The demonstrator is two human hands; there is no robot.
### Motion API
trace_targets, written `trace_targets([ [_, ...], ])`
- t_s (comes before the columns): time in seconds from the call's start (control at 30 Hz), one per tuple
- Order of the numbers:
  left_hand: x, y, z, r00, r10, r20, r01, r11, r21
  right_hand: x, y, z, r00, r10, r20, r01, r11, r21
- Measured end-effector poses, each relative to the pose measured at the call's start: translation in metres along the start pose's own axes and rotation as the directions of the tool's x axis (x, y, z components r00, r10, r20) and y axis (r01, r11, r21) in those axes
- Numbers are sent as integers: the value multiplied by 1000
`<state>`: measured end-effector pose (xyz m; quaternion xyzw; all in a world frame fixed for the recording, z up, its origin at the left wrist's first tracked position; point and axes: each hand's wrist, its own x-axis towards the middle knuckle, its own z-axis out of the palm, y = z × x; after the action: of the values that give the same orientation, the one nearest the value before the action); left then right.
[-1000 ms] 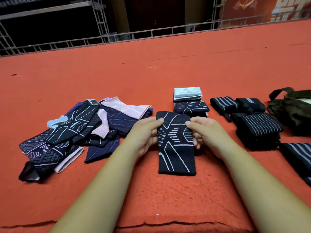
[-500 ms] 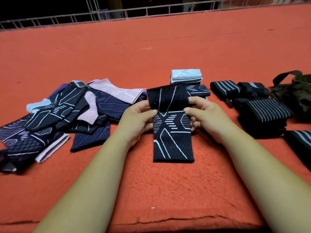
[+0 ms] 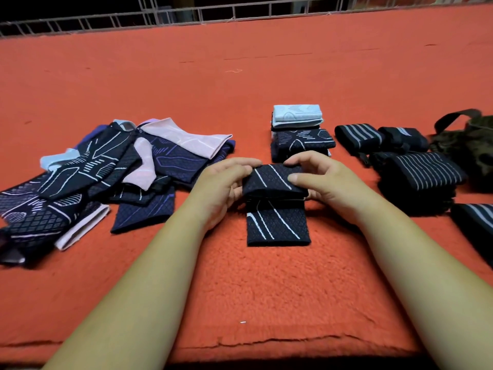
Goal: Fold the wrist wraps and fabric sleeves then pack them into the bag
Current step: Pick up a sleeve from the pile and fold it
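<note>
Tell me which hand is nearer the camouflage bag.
Right. The right hand grips the dark sleeve, left of the bag; the left hand grips its other edge, farther off.

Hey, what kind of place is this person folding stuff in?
Likely an indoor stage or platform, not a home. Orange-red carpet covers the wide floor where the left hand and right hand pinch a sleeve; a metal truss rail lines its far edge, darkness beyond.

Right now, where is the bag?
In the head view, the bag lies at the far right edge of the mat, just right of the rolled striped wraps, partly cut off by the frame.
</note>
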<state>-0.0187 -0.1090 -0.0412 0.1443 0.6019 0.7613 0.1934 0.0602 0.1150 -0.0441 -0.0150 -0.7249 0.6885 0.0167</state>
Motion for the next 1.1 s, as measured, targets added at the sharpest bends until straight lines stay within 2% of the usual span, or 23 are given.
trace_targets([
  [0.1,3,-7,-2,999,-25,33,26,999,-32,0,1,1,999,-38,-35,33,992,-120],
  [0.23,5,-12,-7,990,-97,99,90,993,72,1,3,0,997,-57,-53,54,996,-69],
  [0.3,6,-14,-9,985,-93,147,72,987,141,3,5,-1,995,-74,-70,72,997,-27],
  [0.4,6,-12,-8,990,-56,128,36,987,156,5,6,-1,999,-29,-37,32,995,91],
  [0.43,5,-11,-6,993,-40,111,24,990,139,5,6,-1,1000,-5,-9,6,997,74],
  [0.53,4,-10,-6,998,2,60,-5,999,48,3,4,0,999,-4,49,11,990,-141],
  [0.63,2,-8,-6,999,11,53,-13,1000,24,2,2,3,998,-28,61,38,985,-167],
  [0.77,-2,-4,-8,985,-49,168,22,987,162,4,4,3,998,-50,25,54,988,-143],
  [0.87,-3,-3,-11,974,-63,218,4,965,262,5,5,3,998,-61,2,61,998,-30],
  [0.97,-2,-6,-9,980,-19,198,-23,978,208,5,5,0,997,-63,47,62,998,17],
  [1.1,2,-7,-11,987,-25,160,24,1000,10,6,3,-1,999,-8,46,4,996,87],
])
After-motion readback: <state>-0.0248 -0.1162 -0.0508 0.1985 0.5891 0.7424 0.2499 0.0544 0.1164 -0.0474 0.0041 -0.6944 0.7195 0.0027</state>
